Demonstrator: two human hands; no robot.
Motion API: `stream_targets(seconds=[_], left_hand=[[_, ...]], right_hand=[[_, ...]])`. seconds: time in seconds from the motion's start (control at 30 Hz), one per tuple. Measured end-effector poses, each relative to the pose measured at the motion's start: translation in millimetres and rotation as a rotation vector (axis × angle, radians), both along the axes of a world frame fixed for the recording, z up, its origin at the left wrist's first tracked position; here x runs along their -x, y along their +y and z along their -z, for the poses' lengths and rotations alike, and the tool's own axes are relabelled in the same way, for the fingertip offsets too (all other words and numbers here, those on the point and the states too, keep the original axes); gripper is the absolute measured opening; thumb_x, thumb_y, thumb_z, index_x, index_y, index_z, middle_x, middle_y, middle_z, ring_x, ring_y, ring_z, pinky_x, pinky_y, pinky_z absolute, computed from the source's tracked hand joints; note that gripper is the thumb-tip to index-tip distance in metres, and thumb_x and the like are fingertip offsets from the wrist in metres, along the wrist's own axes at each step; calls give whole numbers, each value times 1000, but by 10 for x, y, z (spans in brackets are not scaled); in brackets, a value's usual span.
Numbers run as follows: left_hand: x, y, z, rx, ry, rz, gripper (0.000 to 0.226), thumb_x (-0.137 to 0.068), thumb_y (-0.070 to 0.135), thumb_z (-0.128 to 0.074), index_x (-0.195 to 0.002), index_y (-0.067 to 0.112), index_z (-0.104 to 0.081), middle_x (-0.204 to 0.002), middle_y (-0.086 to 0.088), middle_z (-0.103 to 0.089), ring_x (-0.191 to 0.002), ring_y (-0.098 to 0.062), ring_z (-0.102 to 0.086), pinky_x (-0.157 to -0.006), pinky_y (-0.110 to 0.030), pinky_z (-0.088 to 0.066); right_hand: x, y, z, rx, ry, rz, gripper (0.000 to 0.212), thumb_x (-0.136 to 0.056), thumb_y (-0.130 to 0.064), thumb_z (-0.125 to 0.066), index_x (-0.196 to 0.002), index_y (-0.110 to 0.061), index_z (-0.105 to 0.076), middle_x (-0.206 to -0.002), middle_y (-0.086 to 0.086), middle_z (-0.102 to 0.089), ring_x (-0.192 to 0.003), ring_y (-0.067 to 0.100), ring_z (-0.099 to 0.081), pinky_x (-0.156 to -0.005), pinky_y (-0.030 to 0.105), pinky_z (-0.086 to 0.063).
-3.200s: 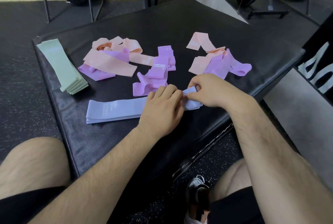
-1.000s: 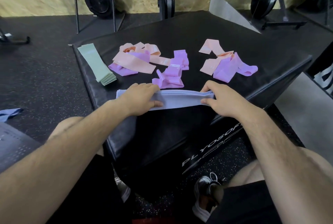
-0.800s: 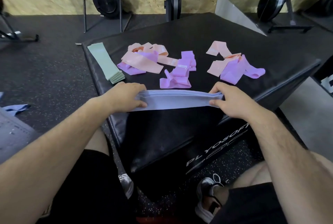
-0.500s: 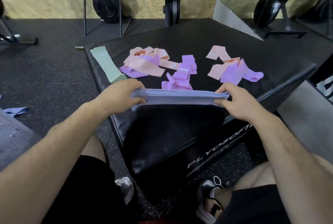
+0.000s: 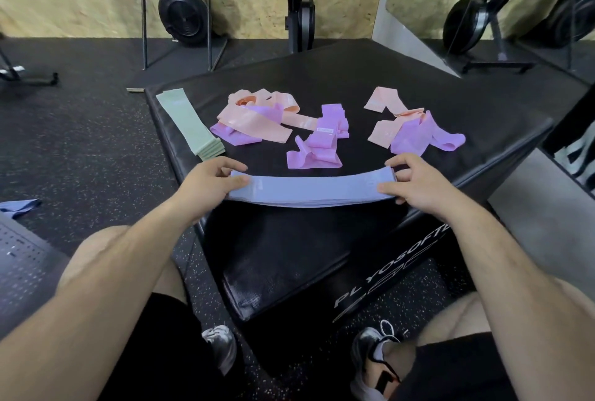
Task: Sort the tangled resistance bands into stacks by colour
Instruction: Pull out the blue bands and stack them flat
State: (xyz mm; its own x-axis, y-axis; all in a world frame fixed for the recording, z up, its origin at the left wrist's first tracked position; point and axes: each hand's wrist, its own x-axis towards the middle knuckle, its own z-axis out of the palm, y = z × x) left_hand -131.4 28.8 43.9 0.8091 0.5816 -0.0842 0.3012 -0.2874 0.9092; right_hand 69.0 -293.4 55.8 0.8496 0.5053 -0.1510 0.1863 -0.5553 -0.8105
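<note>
Over the padded black box [image 5: 322, 84], both hands' fingers [image 5: 391, 188] pinch flat blue bands [image 5: 309, 189] (smooth, stacked).

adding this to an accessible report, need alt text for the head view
Both hands, left hand and right hand, hold the ends of a blue band stack over a black plyo box. Behind it lie a neat green stack and tangled pink bands and purple bands.
</note>
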Motion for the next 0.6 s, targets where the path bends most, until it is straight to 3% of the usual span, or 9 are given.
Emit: stream_targets(seconds=[0.2, 0.3, 0.37, 0.47, 0.6], left_hand=[[-23, -31, 201, -333, 59, -22, 10, -87, 28, -75, -96, 25, -72, -84, 7, -61, -75, -14, -56, -68, -24, -43], [-4, -16, 222, -502, 28, 12, 17, -84, 36, -75, -100, 30, -73, -101, 9, -61, -99, -20, -55, -88, -31, -47], [9, -42, 216, -598, -21, 38, 18, -84, 32, -75, -102, 31, -71, -105, 10, -59, -100, -19, -52, -92, -37, -46], [-16, -117, 194, -799, -82, 77, 10, -85, 18, -74, -89, 26, -71, -95, 11, -55, -93, -18, -49, -86, -43, -45], [-18, -150, 139, -975, 13, 117, 7, -92, 24, -66, -89, 28, -71, -87, 11, -59, -93, -15, -43, -81, -31, -23]], right_hand=[[47, 64, 116, 159, -182, -17, 37, -83, -25, -73, -113, -33, -52, -102, 2, -63, -90, 25, -62, -78, 37, -51], [73, 51, 124, 203, -403, -37, 41, -79, -27, -75, -113, -36, -55, -115, -3, -48, -110, 20, -42, -87, 32, -40], [111, 45, 83, 210, -504, -61, 44, -80, -23, -77, -118, -35, -57, -117, -6, -39, -111, 15, -31, -88, 31, -36], [133, 72, 79, 232, -656, -139, 24, -83, -19, -72, -103, -31, -69, -110, -8, -45, -108, 16, -32, -86, 36, -44], [145, 64, 71, 331, -668, -221, 16, -93, -23, -62, -95, -33, -75, -97, -14, -58, -103, 17, -39, -90, 43, -48]])
